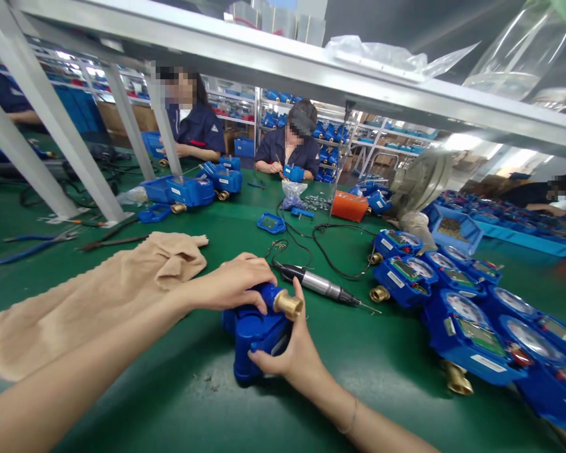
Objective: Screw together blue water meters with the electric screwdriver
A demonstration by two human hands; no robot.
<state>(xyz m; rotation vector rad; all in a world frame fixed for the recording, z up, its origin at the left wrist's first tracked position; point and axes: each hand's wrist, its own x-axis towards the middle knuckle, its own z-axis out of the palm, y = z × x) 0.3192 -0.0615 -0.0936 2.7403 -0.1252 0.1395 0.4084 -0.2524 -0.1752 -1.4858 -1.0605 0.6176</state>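
Observation:
A blue water meter with a threaded brass pipe end is tilted on the green bench in front of me. From above, my left hand wraps over its far side, the thumb lying by the brass end. My right hand grips the near right side, thumb on the blue casing and a finger up beside the brass. Just beyond lies an electric screwdriver, its thin bit pointing right. The meter's underside is hidden.
A beige towel lies left, with blue-handled pliers behind it. Several opened meters crowd the right side. A blue cover and an orange box sit farther back. A metal shelf beam crosses overhead; co-workers sit opposite.

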